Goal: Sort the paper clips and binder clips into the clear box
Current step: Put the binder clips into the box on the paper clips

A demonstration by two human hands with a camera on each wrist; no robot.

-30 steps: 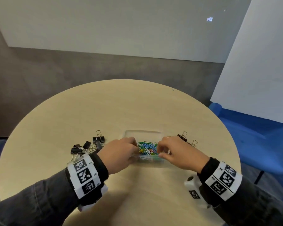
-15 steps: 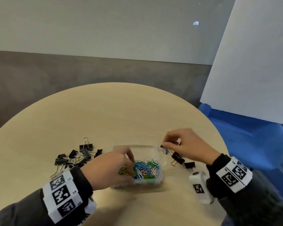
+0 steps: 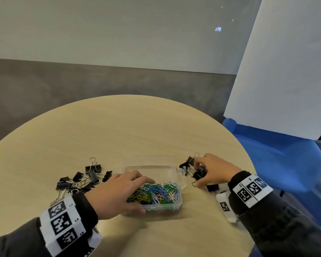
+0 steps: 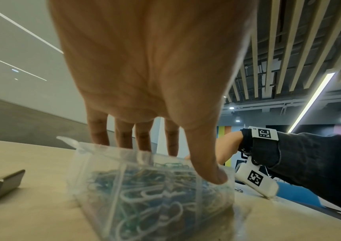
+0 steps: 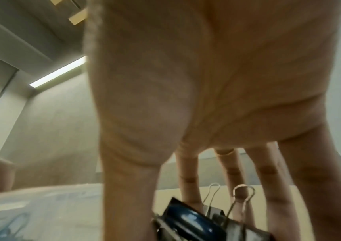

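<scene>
On the round desk (image 3: 137, 127), the clear box (image 3: 156, 168) lies between the hands, with coloured paper clips (image 3: 156, 193) heaped in its near half. The left hand (image 3: 115, 193) rests on it, grip wide and fingers straight. Just right of the box, the right hand (image 3: 215, 169) pinches a black binder clip (image 3: 199, 174) in its grip. More binder clips (image 3: 82, 179) lie to the left.

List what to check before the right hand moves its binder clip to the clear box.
1. Grip: right hand pinches a black metal binder clip: ok.
2. Steadying: left hand rests on the clear plastic box: ok.
3. Room: the box's far end holds nothing, coloured wire paper clips fill the near end: ok.
4. Gripped clip free of the neighbouring black clips: cannot tell.
5. Sorting finished: heap of black binder clips lies left of the box: not ok.
</scene>
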